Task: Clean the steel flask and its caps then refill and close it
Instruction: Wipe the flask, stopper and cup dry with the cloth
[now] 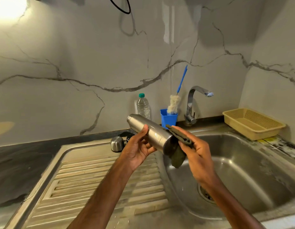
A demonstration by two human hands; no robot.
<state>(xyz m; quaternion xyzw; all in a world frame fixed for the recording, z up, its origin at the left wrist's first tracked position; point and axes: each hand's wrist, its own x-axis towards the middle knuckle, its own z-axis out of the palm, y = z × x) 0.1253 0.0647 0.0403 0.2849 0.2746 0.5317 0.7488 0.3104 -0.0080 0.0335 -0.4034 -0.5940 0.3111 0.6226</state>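
Observation:
The steel flask (pixel 154 133) lies tilted in the air over the sink's edge, its open neck pointing up-left. My left hand (pixel 138 148) grips its middle from below, thumb on top. My right hand (pixel 195 152) holds a dark green cloth (pixel 178 156) wrapped against the flask's base. A steel cap (pixel 117 143) stands on the drainboard behind my left hand. A black inner cap (pixel 129 137) is partly hidden beside it.
A steel sink basin (pixel 242 162) lies to the right, a ribbed drainboard (pixel 93 179) to the left. At the back stand a plastic water bottle (pixel 143 106), a blue cup (pixel 168 119) with a bottle brush (pixel 174 103), a tap (pixel 195 100) and a beige basket (pixel 252 123).

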